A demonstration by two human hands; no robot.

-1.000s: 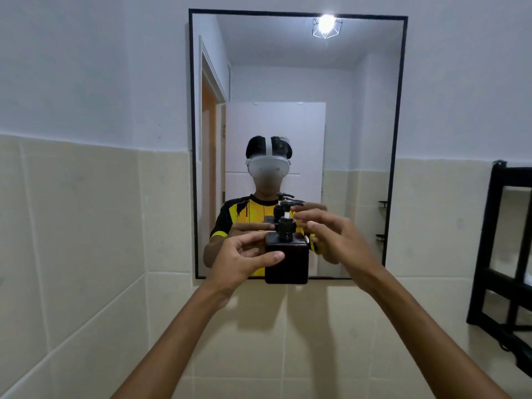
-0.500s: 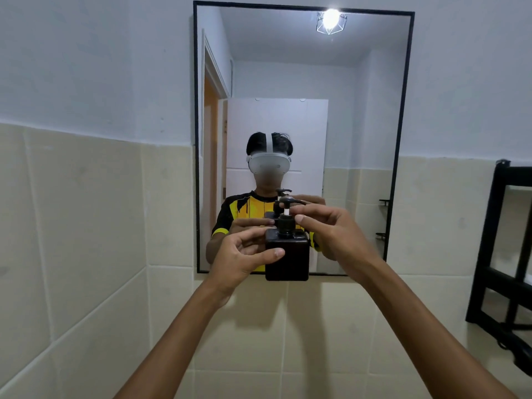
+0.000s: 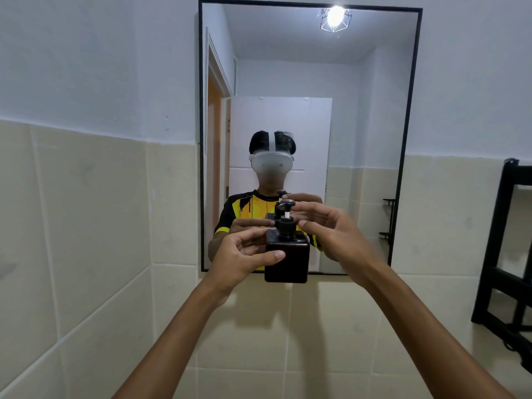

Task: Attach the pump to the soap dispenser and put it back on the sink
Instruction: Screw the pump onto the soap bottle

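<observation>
Two hands hold a soap bottle up by the mirror.
Left hand grips the dark soap dispenser; right hand pinches the pump sitting in its neck.

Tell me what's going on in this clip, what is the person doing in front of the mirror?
A person holds a dark, square soap dispenser bottle up in front of a black-framed wall mirror. The left hand grips the bottle's side. The right hand has its fingertips at the black pump, which sits in the bottle's neck with a white stem showing. Whether the collar is fully screwed down cannot be told. No sink is in view.
</observation>
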